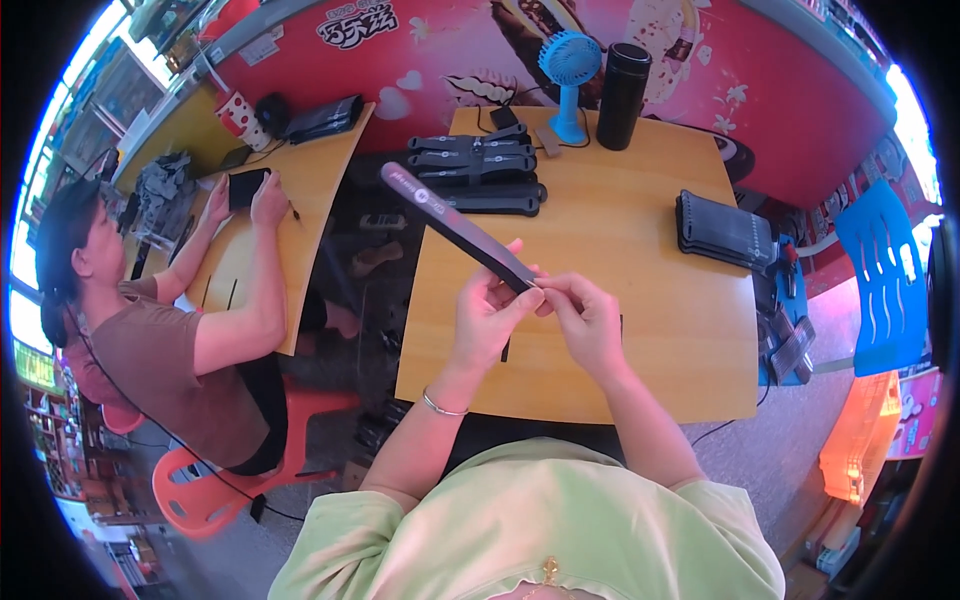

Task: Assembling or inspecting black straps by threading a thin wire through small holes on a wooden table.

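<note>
Here, both hands (540,320) pinch one black strip (455,225).

Worktop (660,330), wood. Far edge: blue desk fan (569,70) beside black flask (622,95). Stack of black strips (478,170) left of them. Black pouch pile (725,230) right. Blue chair (885,290) beyond.
</note>
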A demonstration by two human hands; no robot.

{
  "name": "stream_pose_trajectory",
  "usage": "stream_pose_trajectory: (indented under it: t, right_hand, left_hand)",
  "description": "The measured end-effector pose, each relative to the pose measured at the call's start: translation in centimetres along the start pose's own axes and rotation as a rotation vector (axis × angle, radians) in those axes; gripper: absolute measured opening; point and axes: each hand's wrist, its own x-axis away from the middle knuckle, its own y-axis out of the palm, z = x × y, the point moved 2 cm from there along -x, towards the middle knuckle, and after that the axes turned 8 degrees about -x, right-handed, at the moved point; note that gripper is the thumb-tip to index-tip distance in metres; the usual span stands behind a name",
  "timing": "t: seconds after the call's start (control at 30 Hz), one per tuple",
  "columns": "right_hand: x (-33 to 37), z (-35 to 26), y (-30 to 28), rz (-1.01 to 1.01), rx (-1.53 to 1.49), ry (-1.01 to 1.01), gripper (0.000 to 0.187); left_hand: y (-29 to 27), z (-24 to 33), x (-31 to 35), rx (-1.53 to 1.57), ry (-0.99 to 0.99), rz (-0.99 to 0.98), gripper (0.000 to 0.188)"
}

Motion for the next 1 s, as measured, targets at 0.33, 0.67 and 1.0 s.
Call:
stream_pose_trajectory:
  t: [0.33, 0.67, 1.0]
  right_hand:
    - [0.5, -1.3, 0.3, 0.015, 0.485, -0.446, 0.009]
    - [0.8, -2.9, -0.3, 0.037, 0.704, -0.632, 0.017]
    - [1.3, -0.3, -1.5, -0.098, 0.165, -0.178, 0.025]
  left_hand:
    - [-1.8, 1.9, 1.1, -0.073, -0.194, -0.168, 0.054]
    - [-2.1, 2.8, -0.3, -0.064, -0.213, -0.248, 0.042]
    - [0.2, 0.7, 1.2, 0.156, -0.332, -0.233, 0.043]
